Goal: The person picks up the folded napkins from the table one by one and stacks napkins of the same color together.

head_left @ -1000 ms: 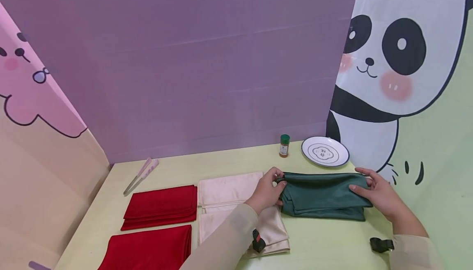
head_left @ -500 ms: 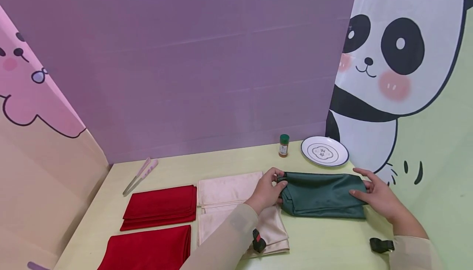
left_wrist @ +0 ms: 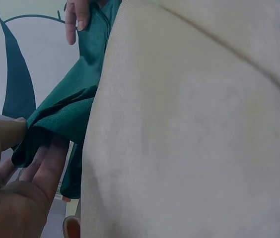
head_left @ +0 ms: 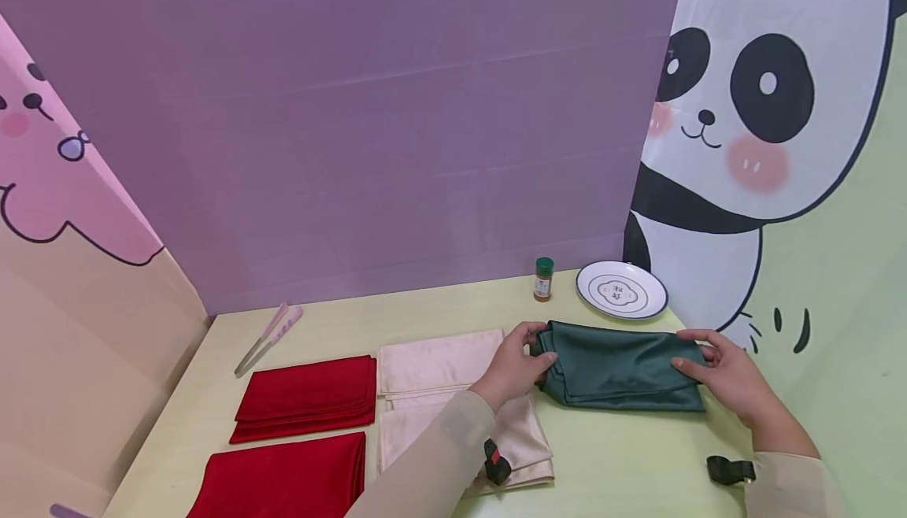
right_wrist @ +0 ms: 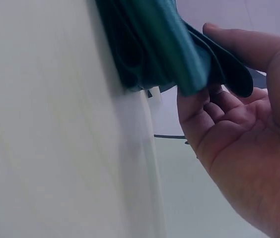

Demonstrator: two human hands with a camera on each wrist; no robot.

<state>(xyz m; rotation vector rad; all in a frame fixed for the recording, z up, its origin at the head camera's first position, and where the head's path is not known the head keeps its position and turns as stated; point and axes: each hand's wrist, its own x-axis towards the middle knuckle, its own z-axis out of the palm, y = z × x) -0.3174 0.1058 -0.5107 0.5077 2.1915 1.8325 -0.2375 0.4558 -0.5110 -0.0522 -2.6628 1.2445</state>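
Note:
A folded dark green satin cloth (head_left: 623,368) spans the gap between both hands at the right of the table. My left hand (head_left: 512,364) grips its left end; in the left wrist view the thumb lies on one side of the folded cloth (left_wrist: 68,116) and the fingers reach under it. At the other end my right hand (head_left: 726,368) pinches the cloth, thumb on the near face. The right wrist view shows several folded layers (right_wrist: 175,54) between that thumb and the fingers. The left forearm crosses over part of the cream cloths.
Folded cream cloths (head_left: 442,360) lie left of the green one, and red cloths (head_left: 308,396) farther left. Tongs (head_left: 269,338) rest at the back left. A green-capped spice jar (head_left: 543,280) and a white plate (head_left: 591,297) stand at the back right.
The left end of the green cloth has risen slightly and turned, its near edge shifting up in view. The right hand's fingers have closed in more on the right end.

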